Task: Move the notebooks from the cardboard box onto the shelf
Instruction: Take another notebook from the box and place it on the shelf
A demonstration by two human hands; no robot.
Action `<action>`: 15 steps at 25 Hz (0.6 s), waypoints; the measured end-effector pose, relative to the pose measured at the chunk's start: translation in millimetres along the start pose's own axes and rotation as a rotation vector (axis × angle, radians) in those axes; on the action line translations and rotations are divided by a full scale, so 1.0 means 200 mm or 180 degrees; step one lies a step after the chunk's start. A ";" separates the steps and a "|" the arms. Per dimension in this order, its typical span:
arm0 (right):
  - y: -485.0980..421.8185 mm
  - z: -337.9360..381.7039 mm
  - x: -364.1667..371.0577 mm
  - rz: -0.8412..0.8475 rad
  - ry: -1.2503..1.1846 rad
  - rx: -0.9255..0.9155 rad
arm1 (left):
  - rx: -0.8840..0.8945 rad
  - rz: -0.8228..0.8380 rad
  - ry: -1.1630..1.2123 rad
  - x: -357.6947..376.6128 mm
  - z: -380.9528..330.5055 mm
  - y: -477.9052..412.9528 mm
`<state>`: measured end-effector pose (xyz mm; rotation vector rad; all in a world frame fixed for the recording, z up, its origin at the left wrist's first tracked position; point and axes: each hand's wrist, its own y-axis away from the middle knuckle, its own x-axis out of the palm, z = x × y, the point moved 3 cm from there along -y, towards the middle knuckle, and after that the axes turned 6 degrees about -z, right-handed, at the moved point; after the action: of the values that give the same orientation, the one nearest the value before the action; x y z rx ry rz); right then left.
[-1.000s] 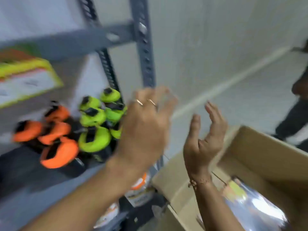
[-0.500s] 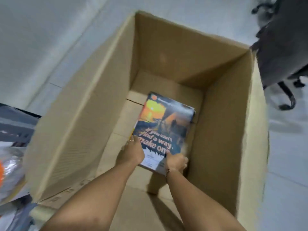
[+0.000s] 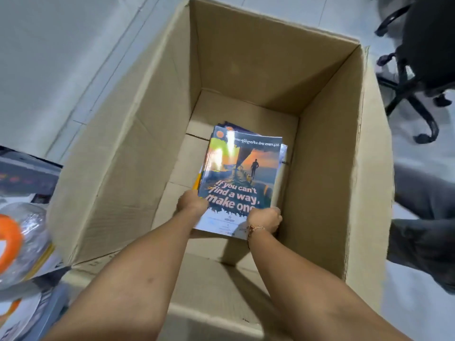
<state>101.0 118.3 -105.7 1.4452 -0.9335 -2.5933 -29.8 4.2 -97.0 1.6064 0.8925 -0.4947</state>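
Note:
A tall open cardboard box (image 3: 128, 153) fills the view from above. Inside it a stack of glossy notebooks (image 3: 242, 166), the top cover showing a sunset and the words "If you can't find a way, make one", is tilted up off the box floor. My left hand (image 3: 192, 201) grips the stack's near left corner. My right hand (image 3: 266, 219), with a bracelet at the wrist, grips its near right corner. Both forearms reach down into the box. The lower notebooks in the stack are mostly hidden.
A shelf corner with plastic-wrapped orange goods (image 3: 14, 239) shows at the lower left edge. A black office chair base (image 3: 413, 89) stands on the tiled floor beyond the box at upper right. A dark-clothed person's leg (image 3: 423, 232) is at the right.
The view swung from the shelf down into the box. My empty raised hands reached in and took hold of the notebook stack, which has now lifted nearer to me.

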 end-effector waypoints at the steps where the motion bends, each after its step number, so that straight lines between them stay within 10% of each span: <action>1: 0.03 0.02 -0.02 -0.0013 -0.0126 -0.0007 | 0.0268 -0.0062 -0.0078 -0.05 -0.02 0.03; 5: 0.31 0.24 -0.23 -0.0131 -0.1174 -0.0549 | 0.1258 -0.1017 0.0271 -0.52 -0.12 0.29; 10: 1.10 0.80 -0.69 0.0070 -0.3279 -0.2337 | 0.2269 -0.3635 0.1488 -1.42 0.11 0.92; 15: 2.20 1.05 -1.14 0.1261 -0.4708 -0.3976 | 0.1811 -0.6053 0.1175 -2.13 0.69 1.74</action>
<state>-45.3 -72.3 376.6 -0.9007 0.5234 -2.5215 -3.9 -259.9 404.7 0.7721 2.6242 -1.8594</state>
